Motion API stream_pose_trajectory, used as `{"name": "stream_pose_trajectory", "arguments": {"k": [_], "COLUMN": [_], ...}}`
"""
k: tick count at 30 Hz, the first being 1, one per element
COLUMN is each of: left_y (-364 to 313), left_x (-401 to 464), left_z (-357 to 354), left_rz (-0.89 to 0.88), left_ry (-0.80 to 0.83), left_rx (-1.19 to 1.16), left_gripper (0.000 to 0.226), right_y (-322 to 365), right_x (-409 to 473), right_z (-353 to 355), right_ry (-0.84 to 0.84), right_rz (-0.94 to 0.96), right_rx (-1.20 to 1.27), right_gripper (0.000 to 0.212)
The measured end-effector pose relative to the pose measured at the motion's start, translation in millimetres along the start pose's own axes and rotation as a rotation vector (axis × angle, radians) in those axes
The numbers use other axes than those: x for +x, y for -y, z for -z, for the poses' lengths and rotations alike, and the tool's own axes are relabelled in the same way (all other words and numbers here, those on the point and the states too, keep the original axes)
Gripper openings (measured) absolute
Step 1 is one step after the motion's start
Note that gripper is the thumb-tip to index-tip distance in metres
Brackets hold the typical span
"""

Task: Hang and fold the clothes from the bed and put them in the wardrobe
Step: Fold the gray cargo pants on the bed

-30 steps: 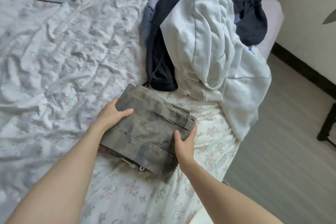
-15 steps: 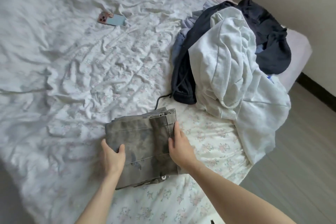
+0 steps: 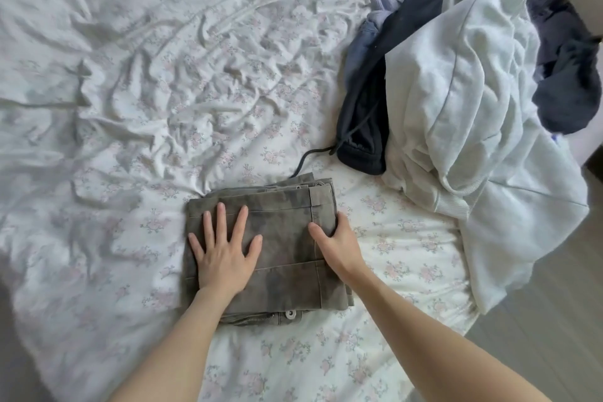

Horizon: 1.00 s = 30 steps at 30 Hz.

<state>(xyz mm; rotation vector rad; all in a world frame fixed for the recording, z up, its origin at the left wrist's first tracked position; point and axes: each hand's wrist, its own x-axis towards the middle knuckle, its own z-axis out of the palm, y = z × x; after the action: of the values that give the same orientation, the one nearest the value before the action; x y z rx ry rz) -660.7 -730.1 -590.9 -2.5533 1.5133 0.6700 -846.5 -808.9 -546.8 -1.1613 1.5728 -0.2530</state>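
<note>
Head view; looks steeply down, close over bed [image 3: 130,108]

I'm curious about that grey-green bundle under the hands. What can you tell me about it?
The trousers are heavy, mottled grey-green cloth, folded into a neat rectangle, with a metal button and zip showing at the near edge. They lie flat on the sheet. The left hand presses flat on top; the right hand grips the right edge.

Bare forearms — no sleeves, hands [image 3: 225,258] ringless.
</note>
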Motion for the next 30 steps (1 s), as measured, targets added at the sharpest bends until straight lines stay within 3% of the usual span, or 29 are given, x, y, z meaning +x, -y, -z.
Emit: {"name": "stream_pose_trajectory", "arguments": {"k": [6,10,13,17,23,27,30], "left_y": [9,8,10,11,25,23,19], "left_x": [7,1,-9,-11,8,10,3], "left_z": [-6,0,6,15,32,40,40], "left_rz": [0.000,-0.036,0.096,0.372,0.455,0.458,0.423], "left_ry": [0.031,-0.041,-0.180,-0.191,-0.145,-0.091,-0.089], "left_rx": [-0.015,-0.037,-0.121,-0.233,-0.554,-0.478,-0.587], "left_gripper": [0.066,0.068,0.071,0.091,0.098,0.088,0.085], "right_y": [23,32,36,43,43,38,34], "right_x": [-26,-36,-40,-41,-41,-39,-39], "right_z": [-28,-40,-51,-64,-69,-68,-61], "right_ry": [-0.054,-0.082,-0.080,-0.079,-0.064,-0.067,-0.042], "right_rz": [0.317,0.374,0.378,0.338,0.278,0.244,0.272], "right_rx": [-0.297,-0.526,-0.647,-0.763,-0.844,-0.882,-0.812], "right_gripper": [0.050,0.055,0.057,0.059,0.061,0.064,0.060]}}
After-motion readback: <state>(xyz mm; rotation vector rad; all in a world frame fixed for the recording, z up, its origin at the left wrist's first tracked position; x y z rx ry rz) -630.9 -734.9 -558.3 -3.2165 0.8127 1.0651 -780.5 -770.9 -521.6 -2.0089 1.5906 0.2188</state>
